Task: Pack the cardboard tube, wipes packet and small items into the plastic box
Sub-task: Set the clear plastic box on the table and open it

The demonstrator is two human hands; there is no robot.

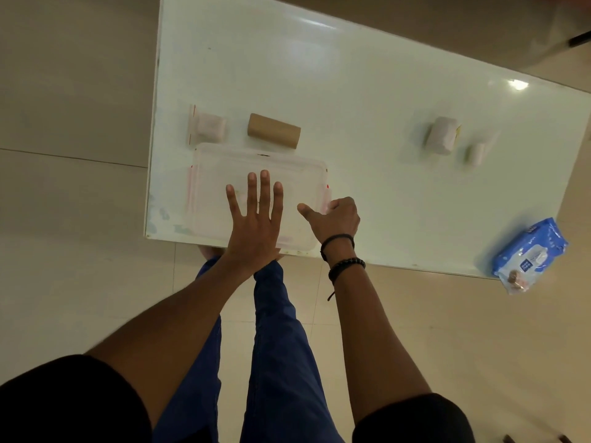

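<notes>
A clear plastic box (217, 174) with its lid on lies at the near left of the white table (367, 123). My left hand (256, 215) rests flat on the lid, fingers spread. My right hand (335, 219) curls its fingers around the clip on the box's right side, thumb out over the lid. A brown cardboard tube (274, 131) lies just beyond the box. A small pink-white packet (208, 127) sits left of the tube. Two small pale wrapped items (443, 135) (476, 154) lie at the far right. The blue wipes packet (531, 255) overhangs the table's near right corner.
The table's near edge runs just under my wrists, with tiled floor (80, 219) on all sides. My legs in blue trousers (281, 330) stand below the box. A dark object (580, 39) pokes in at the top right.
</notes>
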